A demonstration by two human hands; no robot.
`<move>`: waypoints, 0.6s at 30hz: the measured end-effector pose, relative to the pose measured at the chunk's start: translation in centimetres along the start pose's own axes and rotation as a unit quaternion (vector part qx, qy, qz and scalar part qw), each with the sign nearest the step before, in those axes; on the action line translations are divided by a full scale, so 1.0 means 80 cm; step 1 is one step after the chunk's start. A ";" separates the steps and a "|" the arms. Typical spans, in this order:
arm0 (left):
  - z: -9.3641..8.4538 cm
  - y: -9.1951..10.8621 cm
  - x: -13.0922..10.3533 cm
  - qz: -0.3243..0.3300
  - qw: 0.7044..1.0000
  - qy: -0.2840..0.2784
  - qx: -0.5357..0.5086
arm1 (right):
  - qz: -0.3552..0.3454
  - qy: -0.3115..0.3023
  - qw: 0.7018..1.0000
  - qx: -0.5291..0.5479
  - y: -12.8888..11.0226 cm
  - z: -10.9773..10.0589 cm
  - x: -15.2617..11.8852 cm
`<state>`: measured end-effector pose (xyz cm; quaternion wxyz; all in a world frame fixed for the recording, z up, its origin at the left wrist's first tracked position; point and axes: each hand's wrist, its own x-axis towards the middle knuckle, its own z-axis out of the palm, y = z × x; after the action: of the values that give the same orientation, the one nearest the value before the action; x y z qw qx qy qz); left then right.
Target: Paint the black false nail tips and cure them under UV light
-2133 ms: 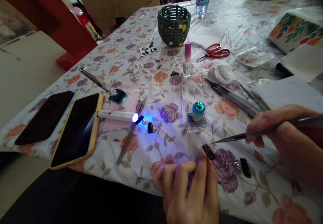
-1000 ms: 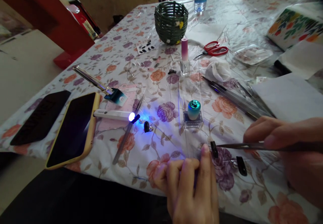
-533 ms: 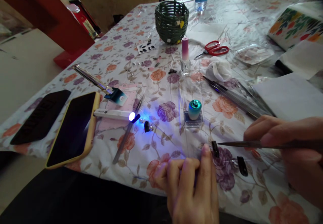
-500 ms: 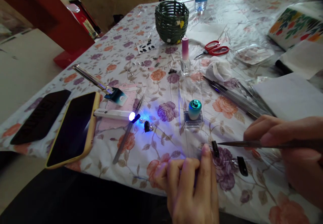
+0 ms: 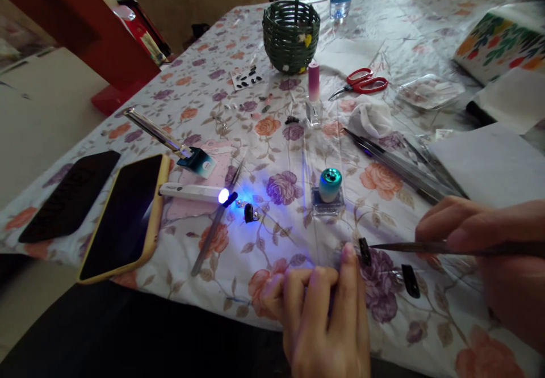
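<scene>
- Step in hand, judged by pose: prob. fine brushwork on blk nail tip (image 5: 364, 252), just R of L index fingertip, near bench (image 5: 276, 247) edge.
- R hand (image 5: 498, 225): closed in pinch round thin brush (image 5: 400, 247); bristle end right beside nail tip, contact unclear.
- L hand (image 5: 326, 304): most fingers curled, index extended; any grip on nail tip hidden, can't tell.
- Next move, est.: calls for steady L hand, light R-hand stroke, no smudging (surface poss. wet).
- Count, blk nail tips: at least 4, i.e. 1 at L index, 1 further R (image 5: 411, 281), 2 by lit pen lamp (image 5: 193, 193), one seemingly edge-on.
- Count, others: 1 teal-capped btl (image 5: 330, 185), 1 pink-capped btl (image 5: 314, 85), 1 pr red scissors (image 5: 366, 85), 1 green basket (image 5: 289, 43), 1 yellow-cased phone (image 5: 125, 216).
- Sheet w/ small blk pcs (image 5: 248, 78): several, too small for sure count.
</scene>
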<state>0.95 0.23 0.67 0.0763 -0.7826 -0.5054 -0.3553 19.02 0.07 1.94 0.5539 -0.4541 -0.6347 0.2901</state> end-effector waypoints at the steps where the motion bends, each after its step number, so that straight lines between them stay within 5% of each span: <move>1: 0.000 0.000 0.000 -0.004 1.000 0.003 0.001 | -0.004 -0.002 0.999 -0.033 0.000 -0.002 0.000; 18: -0.001 0.001 -0.001 -0.014 1.000 0.004 -0.009 | -0.006 -0.033 0.997 -0.068 -0.003 -0.007 -0.001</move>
<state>0.94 0.12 0.72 0.0661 -0.7747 -0.5129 -0.3639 19.49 -0.16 2.27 0.5026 -0.4767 -0.6735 0.2578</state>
